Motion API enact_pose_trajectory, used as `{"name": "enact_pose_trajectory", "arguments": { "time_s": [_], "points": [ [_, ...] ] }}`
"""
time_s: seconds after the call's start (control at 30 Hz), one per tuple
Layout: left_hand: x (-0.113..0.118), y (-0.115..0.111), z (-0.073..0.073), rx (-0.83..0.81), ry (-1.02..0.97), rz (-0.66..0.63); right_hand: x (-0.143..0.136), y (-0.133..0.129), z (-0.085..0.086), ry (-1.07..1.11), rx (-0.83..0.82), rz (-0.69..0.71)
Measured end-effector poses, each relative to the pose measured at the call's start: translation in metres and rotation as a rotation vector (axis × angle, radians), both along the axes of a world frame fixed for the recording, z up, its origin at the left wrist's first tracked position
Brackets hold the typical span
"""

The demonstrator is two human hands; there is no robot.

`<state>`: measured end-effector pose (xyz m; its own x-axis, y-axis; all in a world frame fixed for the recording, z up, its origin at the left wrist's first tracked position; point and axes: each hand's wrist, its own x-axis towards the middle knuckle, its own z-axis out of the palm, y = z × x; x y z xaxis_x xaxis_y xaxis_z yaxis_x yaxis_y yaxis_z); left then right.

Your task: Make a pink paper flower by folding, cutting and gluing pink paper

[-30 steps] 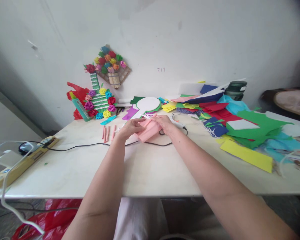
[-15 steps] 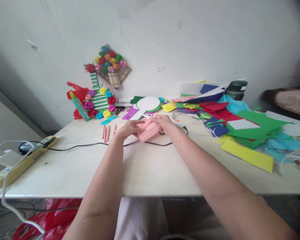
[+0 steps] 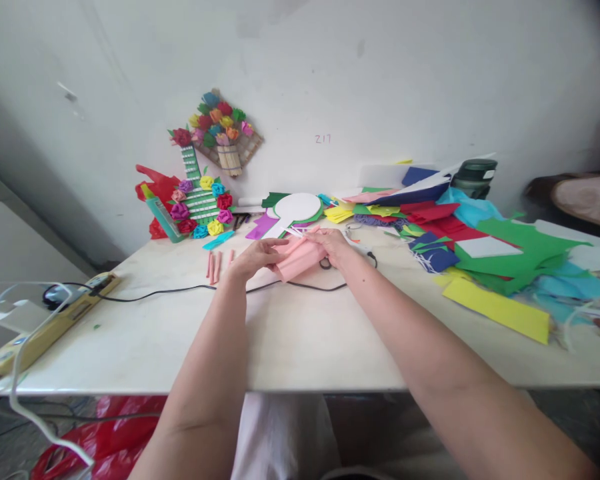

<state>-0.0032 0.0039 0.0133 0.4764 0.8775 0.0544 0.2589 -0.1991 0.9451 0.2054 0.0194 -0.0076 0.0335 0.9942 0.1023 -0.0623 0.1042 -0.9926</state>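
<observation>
Between my two hands is a sheet of pink paper (image 3: 299, 262), its upper edge folded or rolled over. My left hand (image 3: 257, 257) grips its left side between thumb and fingers. At the upper right edge my right hand (image 3: 333, 243) pinches the same paper. Several thin pink paper rolls (image 3: 217, 265) lie on the table to the left of my left hand. Behind the paper rests a white round cutout with a handle (image 3: 297, 208), layered over green and purple sheets. A dark scissors loop (image 3: 325, 263) partly shows under my right hand.
At the left stand a green glue bottle (image 3: 164, 217) and a flower-decorated guitar shape (image 3: 200, 199). Coloured sheets (image 3: 515, 257) pile up on the right, near a dark green jar (image 3: 474, 178). A black cable (image 3: 155, 291) runs from the power strip (image 3: 55, 327) across the table.
Both hands keep their hold on the pink paper, with only slight shifts of the fingers. The whole view has moved a little.
</observation>
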Motion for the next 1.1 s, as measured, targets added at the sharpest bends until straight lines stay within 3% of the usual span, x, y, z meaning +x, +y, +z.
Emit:
{"name": "enact_pose_trajectory", "arguments": {
  "time_s": [0.1,0.27,0.5,0.7,1.1],
  "points": [
    [0.0,-0.001,0.001,-0.012,-0.001,0.007,0.0,0.0,0.001,0.062,-0.039,-0.004],
    [0.006,-0.004,0.003,0.032,-0.007,0.015,-0.004,-0.004,0.004,0.15,-0.048,0.102],
    [0.015,-0.004,0.001,0.117,0.069,0.011,-0.007,-0.017,0.01,0.039,-0.011,0.17],
    [0.02,-0.008,0.004,0.173,0.118,0.083,-0.011,-0.013,0.006,0.004,-0.06,0.232],
    [0.018,-0.002,-0.001,0.233,0.169,0.036,-0.008,-0.012,0.006,0.048,-0.063,0.148]
  ]
}}
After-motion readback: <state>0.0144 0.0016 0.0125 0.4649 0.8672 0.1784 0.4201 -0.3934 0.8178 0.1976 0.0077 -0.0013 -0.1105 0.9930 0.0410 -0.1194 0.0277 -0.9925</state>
